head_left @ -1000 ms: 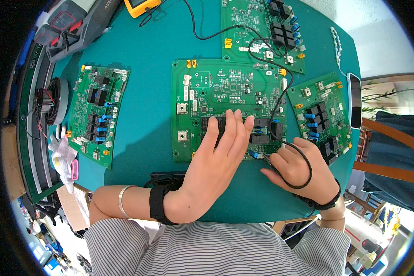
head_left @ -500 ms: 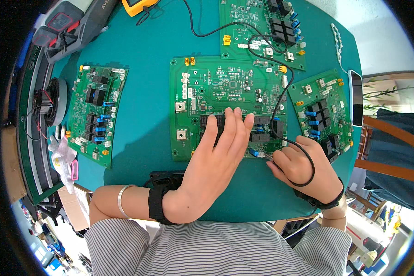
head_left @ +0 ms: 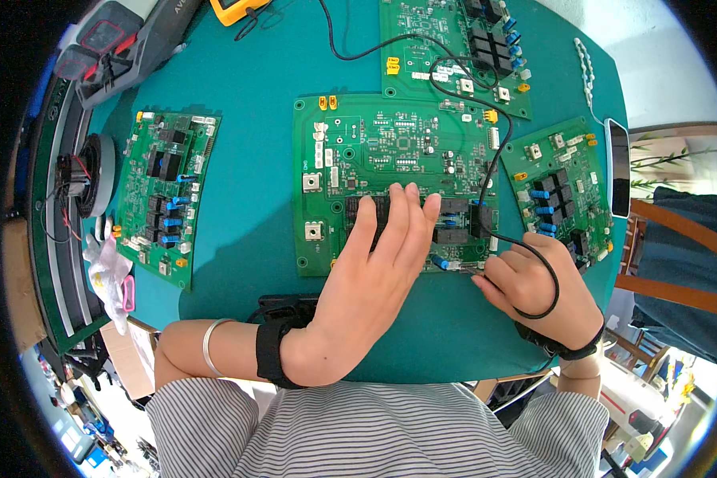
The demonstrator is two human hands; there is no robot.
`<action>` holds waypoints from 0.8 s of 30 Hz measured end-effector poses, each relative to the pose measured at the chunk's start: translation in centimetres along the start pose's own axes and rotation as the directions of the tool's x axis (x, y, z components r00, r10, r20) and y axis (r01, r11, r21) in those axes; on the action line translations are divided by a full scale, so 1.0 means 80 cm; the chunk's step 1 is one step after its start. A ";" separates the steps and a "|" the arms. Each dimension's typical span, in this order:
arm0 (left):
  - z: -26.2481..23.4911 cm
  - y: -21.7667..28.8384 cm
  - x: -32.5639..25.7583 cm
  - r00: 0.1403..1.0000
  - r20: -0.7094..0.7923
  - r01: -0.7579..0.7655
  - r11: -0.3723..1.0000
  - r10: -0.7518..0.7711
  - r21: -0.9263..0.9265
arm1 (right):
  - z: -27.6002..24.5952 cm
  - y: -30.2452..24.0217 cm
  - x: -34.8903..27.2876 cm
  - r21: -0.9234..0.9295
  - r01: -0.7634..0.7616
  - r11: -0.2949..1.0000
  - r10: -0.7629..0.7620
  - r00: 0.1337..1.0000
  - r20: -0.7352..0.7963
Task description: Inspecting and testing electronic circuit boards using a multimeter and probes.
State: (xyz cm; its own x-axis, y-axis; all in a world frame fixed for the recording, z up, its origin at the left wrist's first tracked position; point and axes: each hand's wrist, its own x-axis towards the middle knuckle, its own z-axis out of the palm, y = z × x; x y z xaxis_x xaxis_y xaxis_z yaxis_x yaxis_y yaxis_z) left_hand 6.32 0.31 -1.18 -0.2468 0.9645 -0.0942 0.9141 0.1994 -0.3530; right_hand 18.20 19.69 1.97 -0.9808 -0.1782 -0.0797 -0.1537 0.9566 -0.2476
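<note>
The middle board (head_left: 390, 151), green and the largest of the set, is laid flat at the centre of the teal table (head_left: 255, 207). It is pressed down by the left hand (head_left: 374, 279), which is spread open and flat, palm down, with the fingertips (head_left: 410, 195) laid across the row of black relays on the board's lower half; nothing is clasped by it. At the board's 4 o'clock corner the right hand (head_left: 534, 291) is curled, its fingers pinched together against the board's lower edge; what is pinched there is hidden, so it cannot be told. A black cable (head_left: 486, 171) is looped over the back of that hand and is carried up toward 12 o'clock, across the board and on to the far board (head_left: 446, 44). A dark band is worn on each wrist, and a silver bangle (head_left: 209, 344) is seen on the left forearm.

Further out, a right board (head_left: 558, 183) with blue parts is set at 3 o'clock, just beside the middle one, and a phone (head_left: 618, 167) is laid at its outer edge. At 9 o'clock, well apart, a left board (head_left: 167, 199) is laid. A yellow meter (head_left: 235, 8) is seen at 11 o'clock, at the table's far rim.
</note>
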 end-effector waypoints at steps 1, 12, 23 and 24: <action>0.000 0.001 0.000 1.000 -0.003 0.004 1.000 -0.004 -0.003 | 0.001 0.000 -0.001 0.000 -0.001 1.000 0.001 1.000 0.000; 0.004 -0.001 0.000 0.999 -0.019 -0.025 1.000 0.025 0.017 | 0.007 0.000 0.000 0.042 -0.010 0.999 0.009 1.000 0.019; -0.001 -0.001 0.000 1.000 0.002 -0.010 1.000 0.010 -0.007 | 0.007 -0.005 -0.002 0.077 -0.039 0.996 0.038 0.999 0.011; -0.001 -0.001 0.000 1.000 -0.001 -0.007 1.000 0.007 -0.006 | 0.006 -0.005 -0.002 0.077 -0.043 0.996 0.042 0.999 0.016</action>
State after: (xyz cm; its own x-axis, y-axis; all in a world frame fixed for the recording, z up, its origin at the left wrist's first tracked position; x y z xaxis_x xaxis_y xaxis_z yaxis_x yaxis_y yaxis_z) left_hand 6.27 0.31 -1.12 -0.2403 0.9660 -0.0956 0.9177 0.1939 -0.3467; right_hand 18.48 19.22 1.62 -0.9843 -0.1417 -0.1051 -0.1018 0.9428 -0.3176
